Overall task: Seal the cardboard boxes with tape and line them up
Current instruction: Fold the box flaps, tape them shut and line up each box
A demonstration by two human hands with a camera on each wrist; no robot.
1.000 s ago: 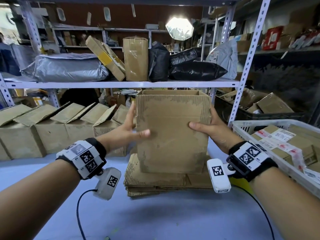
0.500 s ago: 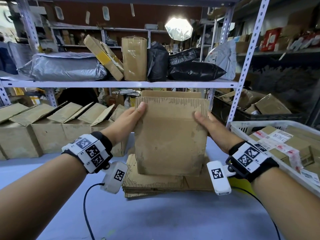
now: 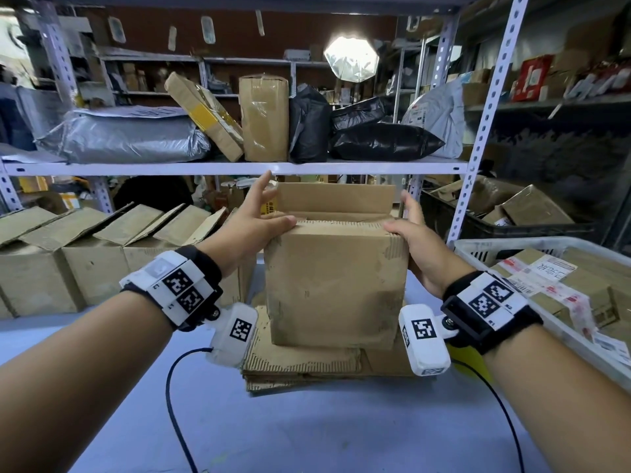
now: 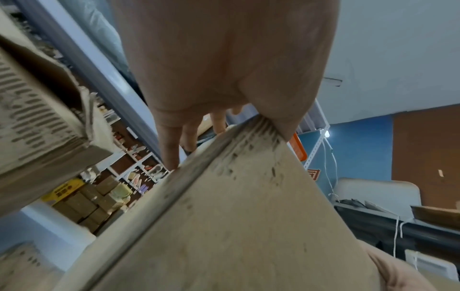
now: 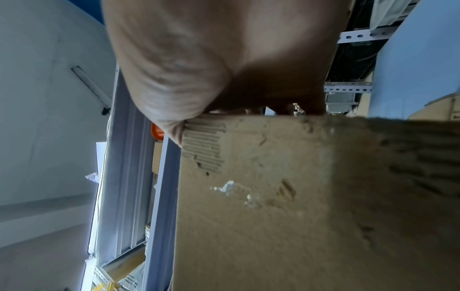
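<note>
A worn brown cardboard box (image 3: 334, 288) stands upright on a stack of flattened cardboard (image 3: 307, 367) in the middle of the table. Its near flap lies folded over the top, and the far flap (image 3: 336, 201) still stands up. My left hand (image 3: 269, 206) is at the box's top left corner, thumb pressing the folded flap, fingers straight along the left side. At the top right corner my right hand (image 3: 403, 216) presses its thumb on the same flap, fingers behind the right edge. The left wrist view shows the thumb (image 4: 281, 102) on the box edge (image 4: 236, 216). No tape is in view.
A row of boxes (image 3: 102, 261) with raised flaps lines the table's left rear. A white basket (image 3: 478, 247) of taped parcels sits at the right, a black crate (image 3: 495, 227) behind it. The shelf (image 3: 239, 167) hangs just above the box. A cable (image 3: 170, 387) trails near the front.
The near flap, upright a second ago, has been bent back and folded down over the top. Both hands slid up from the box's sides to its top corners.
</note>
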